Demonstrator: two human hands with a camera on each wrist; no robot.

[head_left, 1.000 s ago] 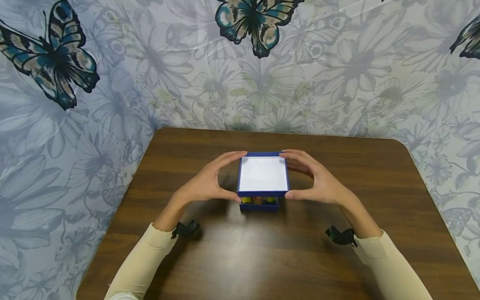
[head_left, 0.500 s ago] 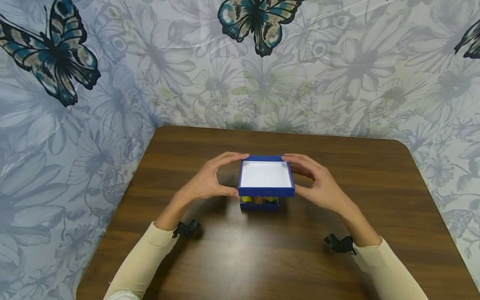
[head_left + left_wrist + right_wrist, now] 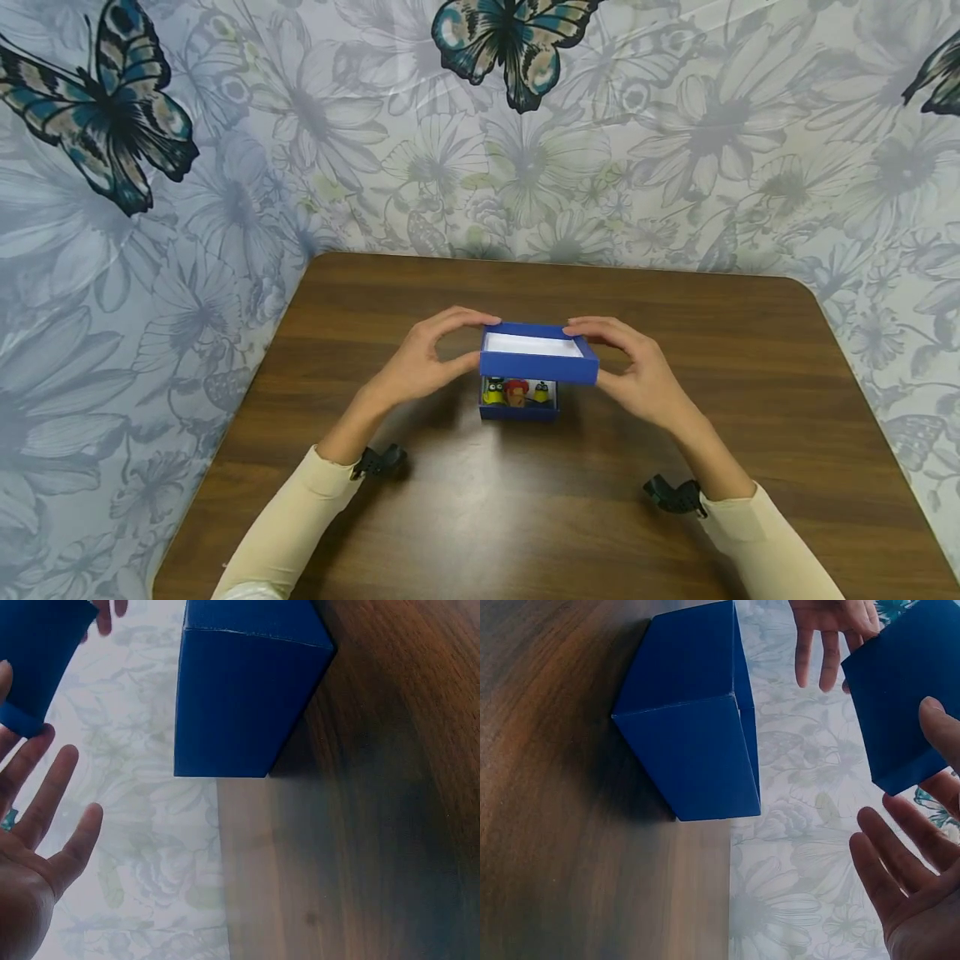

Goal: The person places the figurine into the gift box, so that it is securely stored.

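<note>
Both hands hold a blue lid [image 3: 538, 365] above an open blue box [image 3: 519, 412] on the table. The lid's white inside faces up, and its near wall shows. My left hand [image 3: 423, 358] grips the lid's left side, thumb at the near corner and fingers at the far one. At the right side, my right hand [image 3: 641, 375] grips it the same way. Small figures [image 3: 516, 392], yellow ones and one with a red top, show inside the box; the lid hides the rest. Both wrist views show the box [image 3: 682, 750] upright, apart from the raised lid [image 3: 34, 660].
The brown wooden table [image 3: 465, 517] extends around the box on every side. Behind it hangs a pale floral cloth [image 3: 675, 167] with printed butterflies. A dark strap-on device [image 3: 378, 460] is worn on each wrist.
The lid has tilted, its near edge rising and its far edge dropping, so less of the white inside shows. More of the figures in the box have come into sight.
</note>
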